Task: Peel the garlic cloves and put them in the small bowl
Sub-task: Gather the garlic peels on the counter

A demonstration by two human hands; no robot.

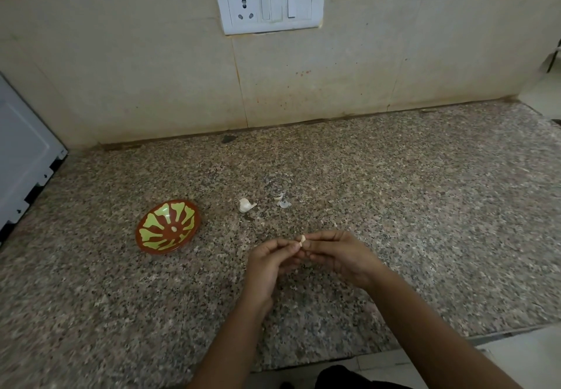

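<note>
Over the counter (425,206) the left hand (267,262) and right hand (337,255) together pinch one garlic clove (302,240) — beyond lie one loose clove (246,205), two peel scraps (283,201); one small bowl (168,227) sits leftward, apart.

Open counter (425,221) right of bowl (158,221)

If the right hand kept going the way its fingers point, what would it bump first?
Probably the left hand. The right hand points leftward, and both hands pinch one garlic clove between them, so there is hardly any gap.
</note>
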